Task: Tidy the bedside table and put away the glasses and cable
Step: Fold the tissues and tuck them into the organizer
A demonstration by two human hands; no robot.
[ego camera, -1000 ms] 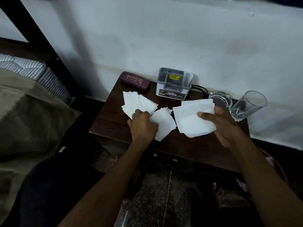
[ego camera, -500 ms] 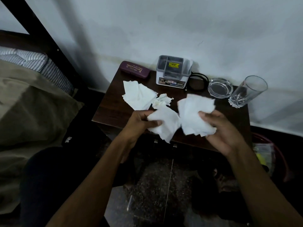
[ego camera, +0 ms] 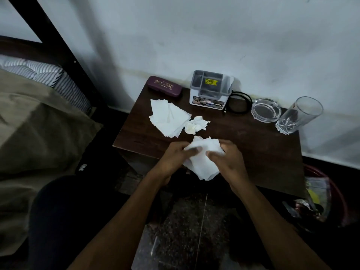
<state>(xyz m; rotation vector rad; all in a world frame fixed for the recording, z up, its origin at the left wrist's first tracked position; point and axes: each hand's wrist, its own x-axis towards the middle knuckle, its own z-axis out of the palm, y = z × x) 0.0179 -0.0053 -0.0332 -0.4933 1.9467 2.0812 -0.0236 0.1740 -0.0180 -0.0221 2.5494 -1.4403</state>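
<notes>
1. Both hands hold a bunch of white tissues [ego camera: 203, 158] over the front edge of the table [ego camera: 263, 152]. The left hand [ego camera: 173, 158] grips the bunch from the left, with its fingers curled on it. The right hand [ego camera: 228, 162] grips it from the right.
2. To do this step well, I think the hands should press the tissues into one tight ball. Then no sheet can slip out and fall on the floor.
3. More tissue waits on the table. A flat pile [ego camera: 168, 119] lies just behind the hands, and a crumpled ball [ego camera: 195, 124] touches its right side. These should be picked up too.
4. A red bin [ego camera: 329, 201] sits on the floor to the right of the table. It looks like the place for the tissues.
5. The purple glasses case [ego camera: 164, 86] lies shut at the back left, by the wall. I cannot tell if the glasses are inside.
6. The black cable [ego camera: 238, 102] lies coiled at the back, just right of the gray box [ego camera: 210, 90].
7. An ashtray [ego camera: 266, 113] and a glass [ego camera: 300, 114] stand at the back right.
8. The table top is dark wood. A white wall is behind it, and a bed [ego camera: 39, 123] is on the left.
</notes>
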